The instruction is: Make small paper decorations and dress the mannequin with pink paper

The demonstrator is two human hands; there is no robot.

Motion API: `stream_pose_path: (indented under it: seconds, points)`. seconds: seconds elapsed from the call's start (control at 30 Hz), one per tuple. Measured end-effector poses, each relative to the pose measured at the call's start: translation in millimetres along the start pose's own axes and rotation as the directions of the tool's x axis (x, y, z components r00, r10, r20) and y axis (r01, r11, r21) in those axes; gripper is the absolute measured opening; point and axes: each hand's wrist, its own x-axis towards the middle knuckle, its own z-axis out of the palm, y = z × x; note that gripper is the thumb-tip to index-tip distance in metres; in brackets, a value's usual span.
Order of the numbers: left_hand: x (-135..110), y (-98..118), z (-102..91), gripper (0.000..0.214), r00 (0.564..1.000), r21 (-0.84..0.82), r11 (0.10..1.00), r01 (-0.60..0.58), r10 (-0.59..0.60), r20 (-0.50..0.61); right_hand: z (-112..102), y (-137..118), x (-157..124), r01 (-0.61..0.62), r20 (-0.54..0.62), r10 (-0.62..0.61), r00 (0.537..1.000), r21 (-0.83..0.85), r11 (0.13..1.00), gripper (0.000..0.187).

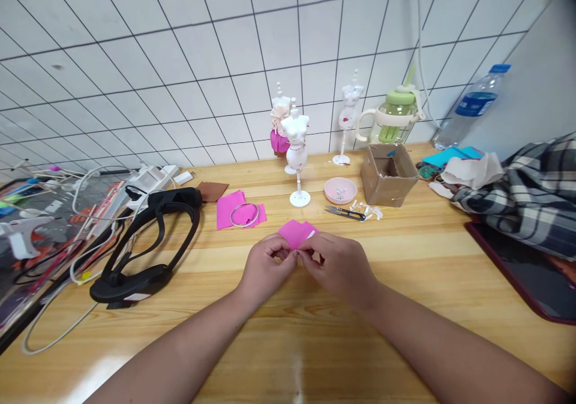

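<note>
The left hand [270, 267] and right hand [339, 266] are pinching the near edge of a pink piece [293, 231], which is extending just beyond their fingertips; past the right hand, black snips [351, 214] are lying on the worktop [288, 344].

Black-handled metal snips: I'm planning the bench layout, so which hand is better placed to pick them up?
Likely the right hand: the snips lie just beyond it, while the left hand is farther away. Both hands hold the thin bright pink sheet.
</note>
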Motion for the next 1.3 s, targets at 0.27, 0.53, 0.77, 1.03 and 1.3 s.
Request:
stream_pose_path:
  seconds: [0.27, 0.53, 0.77, 1.03, 1.3]
  points:
    - [1.8, -2.6, -1.6, 0.012, 0.999, -0.036, 0.999, 0.025, -0.024, 0.028, -1.4, 1.1, -1.2, 0.022, 0.018, -0.022, 1.0, 0.01, 1.0, 0.012]
    - [-1.4, 0.6, -0.1, 0.017, 0.999, 0.061, 0.998, -0.032, 0.034, -0.032, -3.1, -1.5, 0.3, -0.011, 0.015, 0.01, 1.0, 0.019, 1.0, 0.01]
    - [-0.9, 0.0, 2.7, 0.015, 0.997, 0.089, 0.993, -0.077, 0.079, -0.025, 0.6, -6.3, 1.4, -0.107, 0.01, 0.107, 0.994, 0.015, 0.994, 0.015]
    - [0.3, -3.8, 1.4, 0.014, 0.999, 0.03, 0.999, -0.027, 0.025, 0.048, 1.8, -4.0, 3.3, -0.14, 0.028, 0.138, 0.99, 0.091, 0.986, 0.01]
    - [-0.3, -4.9, 0.3, 0.017, 1.0, -0.044, 0.999, -0.015, 0.016, 0.026, 0.0, 2.4, 5.5, -0.148, 0.03, 0.145, 0.989, 0.233, 0.961, 0.006]
